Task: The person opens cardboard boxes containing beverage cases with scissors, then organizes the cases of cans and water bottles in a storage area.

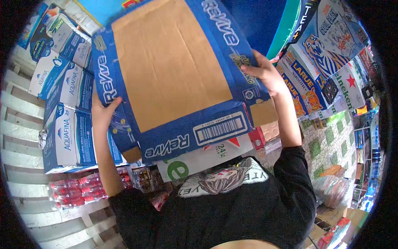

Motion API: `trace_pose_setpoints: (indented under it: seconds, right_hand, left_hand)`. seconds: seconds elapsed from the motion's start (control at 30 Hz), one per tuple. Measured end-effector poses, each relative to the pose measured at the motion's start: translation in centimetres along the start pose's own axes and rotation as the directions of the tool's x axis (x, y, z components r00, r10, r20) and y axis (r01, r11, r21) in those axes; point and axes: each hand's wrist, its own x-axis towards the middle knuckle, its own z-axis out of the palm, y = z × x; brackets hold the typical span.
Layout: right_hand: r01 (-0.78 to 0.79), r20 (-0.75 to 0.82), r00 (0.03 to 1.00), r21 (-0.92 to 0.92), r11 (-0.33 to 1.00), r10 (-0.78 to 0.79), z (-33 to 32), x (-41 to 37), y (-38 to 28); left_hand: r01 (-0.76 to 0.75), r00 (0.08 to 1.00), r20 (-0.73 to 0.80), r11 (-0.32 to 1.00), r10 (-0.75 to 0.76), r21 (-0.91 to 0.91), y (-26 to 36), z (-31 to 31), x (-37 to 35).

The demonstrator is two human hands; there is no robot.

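In the head view the tilted Revive carton [174,74] is up in the air. The left hand [103,114] curls around its left edge, and the right hand [265,74] grips its right edge, fingers half-open. It seems lifted but set on nothing yet, with Aquafina cartons [66,124] stacked to its left.

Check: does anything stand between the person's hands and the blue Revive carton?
Nothing visible does. The left hand presses the Revive carton at its left edge, the right hand at its right edge.
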Motion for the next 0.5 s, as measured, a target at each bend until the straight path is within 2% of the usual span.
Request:
trace_pose_setpoints:
  seconds: [0.03,0.07,0.1,0.2,0.3,0.33,0.37,0.4,0.43,0.47,0.5]
  right_hand:
    - [0.002,0.01,1.0,0.002,1.0,-0.002,0.5,-0.2,-0.8]
    - [0.087,0.024,0.996,0.025,0.996,-0.088,1.0,-0.3,-1.5]
    - [0.173,0.035,0.984,0.05,0.984,-0.175,1.5,-0.3,-2.2]
    - [0.213,0.05,0.975,0.071,0.975,-0.217,3.1,-0.9,-3.6]
    - [0.316,0.048,0.947,0.024,0.948,-0.317,2.9,-1.2,-5.0]
    - [0.27,0.004,0.963,0.077,0.96,-0.271,2.4,-1.2,-5.3]
    - [0.225,-0.039,0.974,0.133,0.965,-0.222,1.6,-1.3,-5.5]
    - [0.211,-0.067,0.977,0.133,0.968,-0.204,0.1,-1.2,-5.8]
    - [0.152,-0.04,0.988,0.26,0.954,-0.146,-1.5,-1.2,-5.9]
    - [0.143,-0.054,0.99,0.341,0.929,-0.132,-2.7,-1.1,-5.6]
    - [0.129,-0.062,0.992,0.419,0.899,-0.113,-3.9,-0.8,-4.8]
  left_hand:
    - [-0.123,0.985,-0.096,0.97,0.145,0.21,1.3,-0.5,0.2]
    - [-0.215,0.965,-0.108,0.957,0.239,0.195,2.9,-0.8,0.1]
    - [-0.21,0.964,-0.118,0.956,0.237,0.203,3.9,-1.0,0.3]
    - [-0.064,0.981,-0.111,0.808,0.158,0.586,6.9,-1.0,1.1]
    - [-0.111,0.978,-0.086,0.824,0.19,0.555,7.7,-1.3,1.4]
    - [-0.075,0.991,-0.058,0.869,0.118,0.49,8.2,-2.0,1.4]
    - [-0.091,0.988,-0.063,0.867,0.14,0.49,8.0,-2.7,1.4]
    - [-0.137,0.988,-0.051,0.977,0.147,0.161,7.3,-3.7,1.7]
    - [-0.164,0.986,-0.036,0.968,0.161,-0.189,6.2,-4.7,2.2]
    - [-0.121,0.992,-0.085,0.848,0.09,-0.516,4.0,-5.6,2.9]
    - [-0.004,0.994,0.049,0.485,0.096,-0.874,4.6,-6.3,2.8]
